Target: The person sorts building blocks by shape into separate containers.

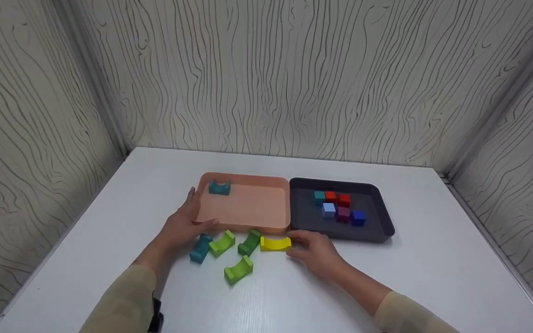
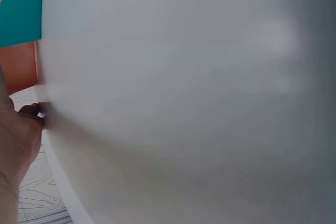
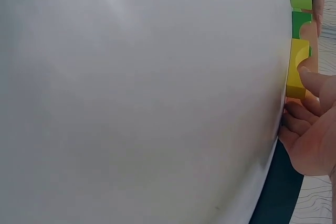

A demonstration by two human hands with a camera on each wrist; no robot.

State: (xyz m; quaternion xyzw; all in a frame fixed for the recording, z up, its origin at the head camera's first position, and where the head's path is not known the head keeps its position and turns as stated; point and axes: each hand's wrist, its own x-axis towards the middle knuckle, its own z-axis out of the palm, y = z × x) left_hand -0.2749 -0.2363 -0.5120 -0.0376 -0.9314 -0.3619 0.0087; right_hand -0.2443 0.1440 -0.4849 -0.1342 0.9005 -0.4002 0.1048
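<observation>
At the left front corner of the salmon-pink tray (image 1: 243, 224), my left hand (image 1: 183, 228) rests with its fingers spread along the left wall and the thumb across the front rim. My right hand (image 1: 316, 252) pinches the right end of a yellow arch block (image 1: 275, 244) between thumb and fingers, just in front of the trays. Left of it lie a dark green arch block (image 1: 249, 243), two lime green ones (image 1: 222, 243) and a teal one (image 1: 201, 249) close to my left wrist. Another teal arch block (image 1: 220, 188) sits inside the tray's back left corner.
A dark grey tray (image 1: 375, 233) adjoins the pink one on the right. It holds several small cubes, among them a light blue cube (image 1: 328, 210) and a dark blue cube (image 1: 358, 218). Patterned panels (image 1: 266, 83) enclose the white table (image 1: 294, 300) behind and at both sides.
</observation>
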